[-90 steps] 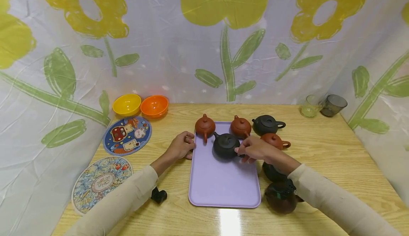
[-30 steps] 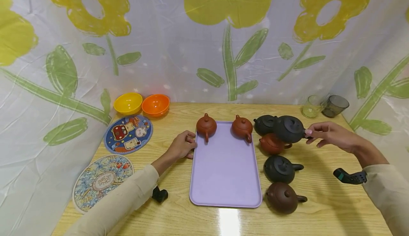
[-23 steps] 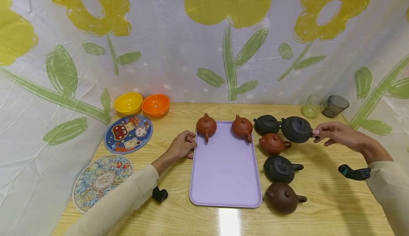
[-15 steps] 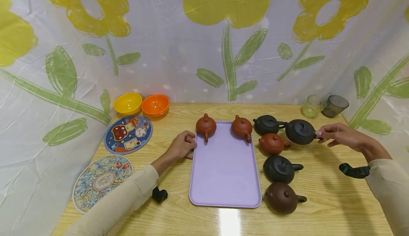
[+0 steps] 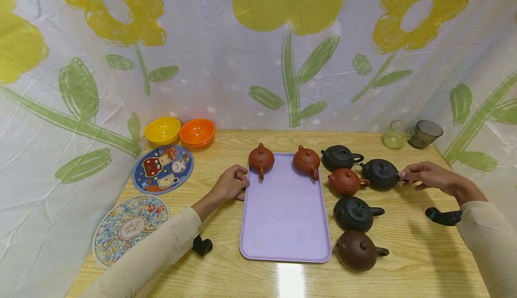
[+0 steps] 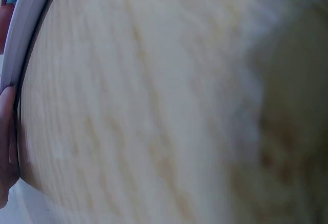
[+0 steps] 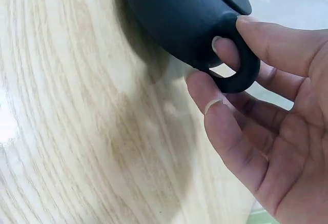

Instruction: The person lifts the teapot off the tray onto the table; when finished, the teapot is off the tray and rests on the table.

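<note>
My right hand [image 5: 402,175] pinches the ring handle of a black teapot [image 5: 379,173], which sits on the wooden table to the right of a small red teapot [image 5: 346,181]. In the right wrist view one finger passes through the black teapot's [image 7: 179,14] handle, and the right hand [image 7: 225,55] pinches it with the thumb on top. My left hand [image 5: 241,182] holds the left edge of the lilac tray [image 5: 282,217] with curled fingers. A finger [image 6: 6,131] lies against the tray's rim [image 6: 23,34]. Two red-brown teapots [image 5: 261,159] [image 5: 306,161] stand at the tray's far end.
Right of the tray stand three more teapots: black [image 5: 341,157], black [image 5: 355,213] and dark brown [image 5: 359,255]. Yellow [image 5: 162,130] and orange [image 5: 197,132] bowls and two round mats [image 5: 162,169] [image 5: 125,230] lie at the left. Two glasses [image 5: 393,134] [image 5: 425,133] stand at the back right.
My right hand lifted the black teapot off the tray, carried it right over the other pots and lowered it onto the table. The left hand stayed at the tray's edge.
</note>
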Demonstrator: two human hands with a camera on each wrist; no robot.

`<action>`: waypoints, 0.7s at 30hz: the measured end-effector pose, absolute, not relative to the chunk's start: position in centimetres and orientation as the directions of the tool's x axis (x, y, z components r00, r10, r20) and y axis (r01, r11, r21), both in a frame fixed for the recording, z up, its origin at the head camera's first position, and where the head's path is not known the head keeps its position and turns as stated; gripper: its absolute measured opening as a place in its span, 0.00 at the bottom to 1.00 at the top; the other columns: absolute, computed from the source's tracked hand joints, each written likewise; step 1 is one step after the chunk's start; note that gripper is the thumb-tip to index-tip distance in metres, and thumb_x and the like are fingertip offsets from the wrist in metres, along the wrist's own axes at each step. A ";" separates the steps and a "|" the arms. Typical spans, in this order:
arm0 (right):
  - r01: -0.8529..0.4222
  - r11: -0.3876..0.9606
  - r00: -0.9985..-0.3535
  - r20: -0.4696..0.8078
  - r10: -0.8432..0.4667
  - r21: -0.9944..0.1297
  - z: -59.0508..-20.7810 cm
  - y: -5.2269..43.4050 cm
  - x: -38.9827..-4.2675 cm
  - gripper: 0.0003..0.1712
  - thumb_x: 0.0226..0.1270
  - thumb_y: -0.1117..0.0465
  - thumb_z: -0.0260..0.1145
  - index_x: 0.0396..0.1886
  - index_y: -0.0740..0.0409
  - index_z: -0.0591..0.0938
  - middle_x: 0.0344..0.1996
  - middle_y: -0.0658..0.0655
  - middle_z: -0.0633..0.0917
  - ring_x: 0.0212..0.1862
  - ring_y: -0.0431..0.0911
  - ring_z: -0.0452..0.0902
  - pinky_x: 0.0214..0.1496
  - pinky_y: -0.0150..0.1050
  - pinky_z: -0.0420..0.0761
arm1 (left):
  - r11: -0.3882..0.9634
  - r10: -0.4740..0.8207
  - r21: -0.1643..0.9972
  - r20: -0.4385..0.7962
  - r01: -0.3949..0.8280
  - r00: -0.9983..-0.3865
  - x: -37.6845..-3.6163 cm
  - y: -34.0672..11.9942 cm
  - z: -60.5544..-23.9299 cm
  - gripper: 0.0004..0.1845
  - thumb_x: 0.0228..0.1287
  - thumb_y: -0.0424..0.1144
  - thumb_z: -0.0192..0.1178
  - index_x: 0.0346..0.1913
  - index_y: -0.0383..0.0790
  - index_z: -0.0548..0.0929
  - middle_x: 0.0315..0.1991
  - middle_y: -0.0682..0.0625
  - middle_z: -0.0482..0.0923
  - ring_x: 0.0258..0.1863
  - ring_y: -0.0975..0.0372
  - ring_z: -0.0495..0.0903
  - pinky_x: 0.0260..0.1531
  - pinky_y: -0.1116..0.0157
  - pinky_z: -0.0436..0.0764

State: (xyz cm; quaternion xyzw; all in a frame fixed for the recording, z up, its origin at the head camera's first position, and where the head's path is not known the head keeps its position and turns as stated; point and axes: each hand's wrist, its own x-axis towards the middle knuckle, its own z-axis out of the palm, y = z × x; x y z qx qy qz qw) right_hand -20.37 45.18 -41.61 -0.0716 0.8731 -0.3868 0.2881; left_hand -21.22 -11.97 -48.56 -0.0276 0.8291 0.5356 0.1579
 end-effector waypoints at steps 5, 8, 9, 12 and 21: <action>0.098 0.692 -0.821 -0.452 -0.350 -0.715 -41.9 45.1 -20.5 0.22 0.81 0.54 0.52 0.54 0.72 0.77 0.56 0.66 0.78 0.50 0.35 0.81 0.58 0.59 0.83 | 0.421 0.124 0.881 -0.292 -0.216 -0.948 -21.2 -12.0 -48.5 0.21 0.66 0.30 0.64 0.60 0.38 0.75 0.45 0.42 0.77 0.34 0.59 0.81 0.23 0.62 0.89; 0.094 0.699 -0.828 -0.446 -0.340 -0.708 -42.1 45.0 -20.5 0.23 0.82 0.54 0.51 0.57 0.71 0.76 0.58 0.71 0.77 0.52 0.41 0.80 0.57 0.58 0.84 | 0.420 0.125 0.883 -0.286 -0.210 -0.950 -21.2 -12.0 -48.5 0.21 0.66 0.30 0.64 0.60 0.37 0.75 0.44 0.42 0.77 0.33 0.59 0.81 0.23 0.62 0.89; 0.094 0.701 -0.832 -0.443 -0.335 -0.707 -42.1 45.0 -20.6 0.23 0.82 0.54 0.51 0.57 0.72 0.76 0.58 0.71 0.77 0.52 0.43 0.80 0.57 0.57 0.84 | 0.419 0.125 0.883 -0.284 -0.209 -0.951 -21.2 -12.0 -48.5 0.20 0.66 0.30 0.64 0.60 0.37 0.75 0.44 0.42 0.77 0.33 0.59 0.81 0.23 0.62 0.89; 0.100 0.703 -0.843 -0.435 -0.316 -0.704 -42.4 45.0 -20.6 0.24 0.82 0.55 0.50 0.59 0.73 0.75 0.57 0.71 0.79 0.52 0.45 0.79 0.56 0.56 0.85 | 0.419 0.127 0.885 -0.281 -0.206 -0.951 -21.2 -11.9 -48.4 0.20 0.66 0.30 0.63 0.60 0.37 0.75 0.44 0.43 0.77 0.33 0.59 0.80 0.23 0.62 0.89; 0.155 0.690 -0.850 -0.451 -0.271 -0.707 -43.3 45.3 -20.7 0.26 0.82 0.53 0.50 0.60 0.73 0.73 0.47 0.59 0.81 0.46 0.40 0.79 0.54 0.51 0.87 | 0.425 0.131 0.882 -0.280 -0.202 -0.951 -21.1 -12.0 -48.3 0.20 0.66 0.30 0.63 0.60 0.37 0.75 0.44 0.43 0.77 0.33 0.59 0.80 0.23 0.62 0.89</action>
